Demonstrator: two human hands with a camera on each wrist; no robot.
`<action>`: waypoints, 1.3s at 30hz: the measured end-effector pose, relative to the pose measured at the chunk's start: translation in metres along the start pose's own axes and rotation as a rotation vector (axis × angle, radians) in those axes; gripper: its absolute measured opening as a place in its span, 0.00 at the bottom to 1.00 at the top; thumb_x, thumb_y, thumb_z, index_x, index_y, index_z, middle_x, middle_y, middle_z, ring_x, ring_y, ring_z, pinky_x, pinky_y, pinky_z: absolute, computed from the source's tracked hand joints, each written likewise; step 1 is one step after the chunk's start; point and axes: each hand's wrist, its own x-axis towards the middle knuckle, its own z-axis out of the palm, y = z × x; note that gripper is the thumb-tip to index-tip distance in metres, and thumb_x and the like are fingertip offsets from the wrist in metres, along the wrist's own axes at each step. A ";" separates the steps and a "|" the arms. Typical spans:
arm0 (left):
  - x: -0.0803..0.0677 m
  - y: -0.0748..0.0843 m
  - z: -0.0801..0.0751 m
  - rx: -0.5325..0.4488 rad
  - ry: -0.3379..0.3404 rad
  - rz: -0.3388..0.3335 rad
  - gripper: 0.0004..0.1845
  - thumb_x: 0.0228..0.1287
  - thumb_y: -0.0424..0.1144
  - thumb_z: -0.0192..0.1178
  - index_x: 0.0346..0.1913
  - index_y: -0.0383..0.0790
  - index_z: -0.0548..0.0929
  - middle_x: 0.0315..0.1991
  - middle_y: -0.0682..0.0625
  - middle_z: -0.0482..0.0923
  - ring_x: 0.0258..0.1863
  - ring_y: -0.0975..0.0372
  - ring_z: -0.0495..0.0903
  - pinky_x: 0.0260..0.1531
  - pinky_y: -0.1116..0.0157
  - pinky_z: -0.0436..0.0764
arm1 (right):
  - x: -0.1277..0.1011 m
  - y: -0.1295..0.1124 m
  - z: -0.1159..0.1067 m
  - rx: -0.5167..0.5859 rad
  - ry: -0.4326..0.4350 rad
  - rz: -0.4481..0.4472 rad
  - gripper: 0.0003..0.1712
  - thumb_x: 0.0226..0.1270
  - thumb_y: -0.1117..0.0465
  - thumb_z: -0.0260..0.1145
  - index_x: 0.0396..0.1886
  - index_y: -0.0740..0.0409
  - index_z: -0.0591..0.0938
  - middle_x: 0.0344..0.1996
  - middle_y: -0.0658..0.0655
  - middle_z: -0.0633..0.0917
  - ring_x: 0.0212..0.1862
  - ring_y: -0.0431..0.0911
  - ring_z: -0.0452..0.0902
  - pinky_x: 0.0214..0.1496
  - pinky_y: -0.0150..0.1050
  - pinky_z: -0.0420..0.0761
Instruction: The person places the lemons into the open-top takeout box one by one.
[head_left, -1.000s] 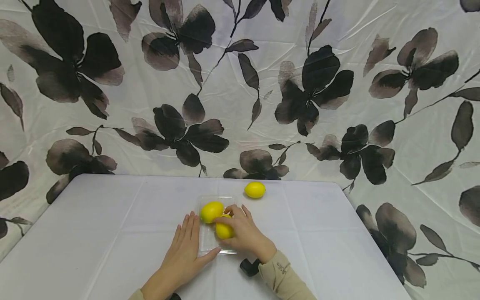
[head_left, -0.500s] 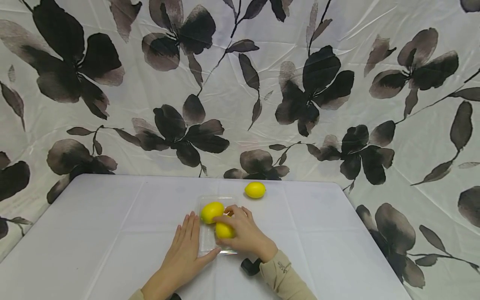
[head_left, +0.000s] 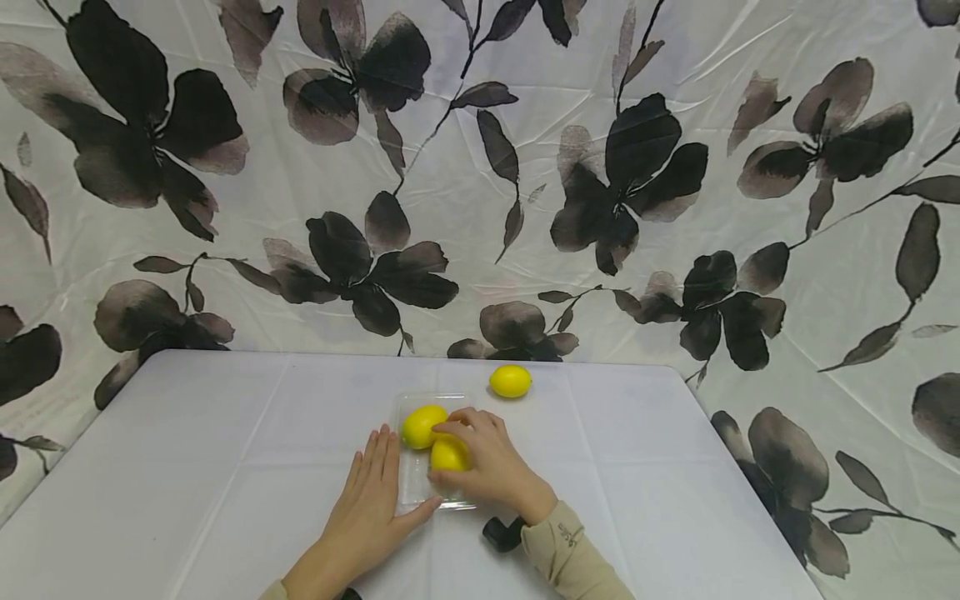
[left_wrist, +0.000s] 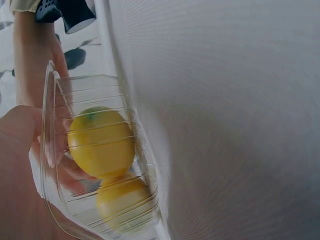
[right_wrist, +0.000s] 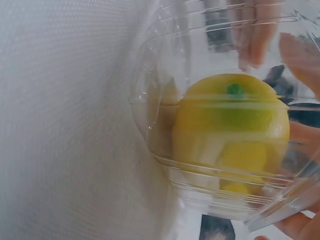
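In the head view, a clear plastic container (head_left: 414, 493) lies on the table with two lemons in it. My right hand (head_left: 495, 467) reaches in from the right, its thumb and fingers curled round the nearer lemon (head_left: 448, 455). Against that one, at the far left of the container, rests the other lemon (head_left: 422, 427). My left hand (head_left: 365, 500) stays along the container's left side, fingers straight and together, thumb spread to the front corner. The ribbed clear wall (left_wrist: 92, 84) shows both lemons in the left wrist view. A green-tipped lemon (right_wrist: 235, 120) shows through plastic in the right wrist view.
A third lemon (head_left: 510, 381) lies on the white-covered table (head_left: 187, 467) near its back edge, behind the container. A black device (head_left: 501, 534) sits at the right wrist. Behind the table hangs a flower-printed cloth (head_left: 480, 183).
My right index finger has shifted slightly away from me, and the thumb has slid a little left and up along the nearer lemon. The left hand has kept its place.
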 end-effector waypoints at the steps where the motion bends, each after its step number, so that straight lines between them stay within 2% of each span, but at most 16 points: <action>1: 0.000 0.000 0.000 -0.002 0.004 0.002 0.59 0.60 0.72 0.56 0.73 0.22 0.55 0.76 0.29 0.48 0.76 0.40 0.48 0.71 0.39 0.52 | 0.001 0.001 0.000 0.008 0.018 -0.015 0.31 0.59 0.43 0.73 0.60 0.50 0.80 0.58 0.51 0.76 0.60 0.47 0.69 0.71 0.51 0.60; 9: 0.000 -0.001 0.000 -0.005 0.018 0.013 0.59 0.60 0.71 0.57 0.73 0.21 0.55 0.75 0.28 0.49 0.75 0.40 0.48 0.71 0.39 0.52 | 0.005 0.009 0.003 0.089 0.221 -0.141 0.18 0.69 0.53 0.65 0.53 0.58 0.83 0.52 0.54 0.81 0.58 0.49 0.74 0.63 0.52 0.71; 12: -0.001 -0.001 0.000 -0.003 0.026 0.019 0.59 0.60 0.71 0.58 0.73 0.21 0.55 0.75 0.28 0.49 0.75 0.40 0.49 0.70 0.39 0.53 | 0.005 0.010 0.003 0.124 0.264 -0.155 0.16 0.71 0.55 0.62 0.51 0.58 0.83 0.51 0.53 0.81 0.57 0.48 0.75 0.61 0.51 0.72; 16: -0.001 0.000 0.000 -0.011 0.020 0.015 0.59 0.60 0.70 0.58 0.73 0.21 0.55 0.75 0.28 0.48 0.75 0.40 0.48 0.71 0.39 0.52 | 0.003 0.010 0.001 0.157 0.284 -0.142 0.14 0.73 0.56 0.61 0.51 0.58 0.84 0.51 0.53 0.81 0.57 0.47 0.75 0.61 0.51 0.72; 26: -0.003 0.000 -0.002 -0.014 0.010 0.006 0.59 0.61 0.71 0.57 0.74 0.21 0.54 0.76 0.29 0.47 0.76 0.41 0.47 0.71 0.40 0.51 | 0.004 0.016 -0.007 0.235 0.279 -0.040 0.15 0.75 0.56 0.59 0.52 0.58 0.83 0.52 0.52 0.81 0.58 0.49 0.73 0.64 0.54 0.71; 33: -0.004 -0.002 -0.001 -0.005 -0.002 0.007 0.59 0.61 0.72 0.55 0.74 0.21 0.53 0.76 0.29 0.47 0.76 0.41 0.47 0.71 0.40 0.51 | 0.010 0.029 -0.012 0.277 0.375 -0.077 0.11 0.73 0.63 0.60 0.51 0.60 0.83 0.48 0.55 0.84 0.47 0.48 0.79 0.54 0.49 0.79; 36: -0.004 -0.003 0.000 -0.009 -0.006 0.002 0.59 0.61 0.72 0.55 0.74 0.22 0.53 0.76 0.30 0.46 0.76 0.41 0.46 0.71 0.40 0.51 | 0.012 0.036 -0.015 0.315 0.416 -0.060 0.11 0.74 0.64 0.60 0.51 0.59 0.83 0.48 0.55 0.84 0.47 0.49 0.79 0.53 0.51 0.80; 39: -0.004 -0.003 0.001 -0.015 -0.003 -0.002 0.59 0.60 0.71 0.57 0.74 0.22 0.53 0.76 0.30 0.46 0.76 0.41 0.46 0.71 0.40 0.50 | 0.015 0.043 -0.018 0.359 0.466 -0.011 0.11 0.74 0.63 0.60 0.51 0.59 0.84 0.49 0.55 0.84 0.51 0.50 0.79 0.56 0.55 0.77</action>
